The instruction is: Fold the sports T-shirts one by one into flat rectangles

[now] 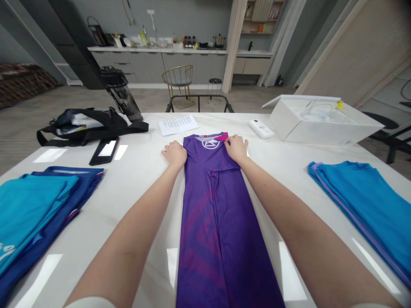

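Observation:
A long purple jersey (205, 239), folded lengthwise with its sides brought toward the middle, lies flat on the white table. Its collar end faces away from me and carries a white logo and a pink patch. My left hand (175, 154) is at the upper left edge with fingers curled, gripping the fabric there. At the upper right corner, beside the pink patch, my right hand (236, 147) pinches the jersey's edge. The fingertips of both hands are partly hidden.
Folded blue garments (35, 201) lie at left, with another blue stack (362, 196) at right. Farther back are a phone (104, 152), black bag (93, 126), dark bottle (123, 94), paper sheet (178, 125), white device (261, 128) and open white box (327, 128).

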The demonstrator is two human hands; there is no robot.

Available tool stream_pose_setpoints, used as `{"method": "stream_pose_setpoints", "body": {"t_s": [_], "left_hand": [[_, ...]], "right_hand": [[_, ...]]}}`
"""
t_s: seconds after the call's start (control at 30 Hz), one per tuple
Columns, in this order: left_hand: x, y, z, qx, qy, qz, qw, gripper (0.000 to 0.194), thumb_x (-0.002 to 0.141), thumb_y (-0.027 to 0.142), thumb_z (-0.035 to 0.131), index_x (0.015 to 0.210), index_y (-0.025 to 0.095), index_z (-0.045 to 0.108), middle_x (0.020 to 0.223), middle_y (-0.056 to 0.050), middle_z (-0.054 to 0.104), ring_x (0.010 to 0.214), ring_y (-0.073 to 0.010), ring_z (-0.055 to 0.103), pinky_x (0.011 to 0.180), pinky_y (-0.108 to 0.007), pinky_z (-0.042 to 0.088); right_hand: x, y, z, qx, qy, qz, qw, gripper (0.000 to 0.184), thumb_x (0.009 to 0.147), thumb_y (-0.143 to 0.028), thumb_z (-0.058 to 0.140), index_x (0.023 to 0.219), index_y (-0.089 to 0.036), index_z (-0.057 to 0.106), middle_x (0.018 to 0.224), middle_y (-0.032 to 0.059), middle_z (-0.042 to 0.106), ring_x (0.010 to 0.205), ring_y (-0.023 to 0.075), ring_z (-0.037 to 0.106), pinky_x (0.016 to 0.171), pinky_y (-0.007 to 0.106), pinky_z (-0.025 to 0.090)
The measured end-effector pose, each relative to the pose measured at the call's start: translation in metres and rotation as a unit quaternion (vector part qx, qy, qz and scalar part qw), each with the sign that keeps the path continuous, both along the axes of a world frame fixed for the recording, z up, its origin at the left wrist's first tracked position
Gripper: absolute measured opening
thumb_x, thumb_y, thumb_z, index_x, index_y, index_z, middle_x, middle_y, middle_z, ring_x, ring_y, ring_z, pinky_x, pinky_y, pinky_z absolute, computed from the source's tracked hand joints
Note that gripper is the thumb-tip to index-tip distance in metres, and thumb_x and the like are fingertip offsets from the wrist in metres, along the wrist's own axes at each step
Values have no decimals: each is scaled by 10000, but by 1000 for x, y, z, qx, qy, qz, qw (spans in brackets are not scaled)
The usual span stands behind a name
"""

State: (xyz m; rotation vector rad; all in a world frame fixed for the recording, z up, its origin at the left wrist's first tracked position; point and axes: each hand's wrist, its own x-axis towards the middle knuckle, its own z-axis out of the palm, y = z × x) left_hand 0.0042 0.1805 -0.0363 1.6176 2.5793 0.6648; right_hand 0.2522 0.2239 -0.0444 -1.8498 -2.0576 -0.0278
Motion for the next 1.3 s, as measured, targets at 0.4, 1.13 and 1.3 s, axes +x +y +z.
{"method": "stream_pose_setpoints", "body": {"t_s": [0.4, 1.13, 1.3], "left_hand": [[26, -15, -19, -47, 50, -349, 935, 667, 1048, 532, 291, 1594, 151, 337, 1654, -134, 347, 1548, -309, 273, 1266, -484, 230], [29, -142, -3, -19, 108, -524, 845, 563, 1058, 429, 335, 1575, 212, 383, 1664, -90, 339, 1550, -230, 283, 1271, -437, 229], [40, -212, -15, -52, 102, -502, 857, 694, 1053, 549, 267, 1608, 135, 302, 1674, -152, 283, 1561, -255, 254, 1281, -476, 203]], "right_hand": [[-27, -27, -6, -52, -24, 156, 986, 563, 1078, -426, 231, 1537, -194, 462, 1630, 111, 391, 1505, 263, 323, 1239, 515, 217], [10, -162, 12, -44, -39, 197, 979, 574, 1071, -489, 267, 1583, -261, 393, 1684, 77, 282, 1555, 273, 229, 1230, 613, 169], [1, -237, 6, -126, -46, 241, 961, 635, 1064, -550, 239, 1651, -313, 196, 1691, 62, 249, 1561, 276, 220, 1230, 645, 123]]}}
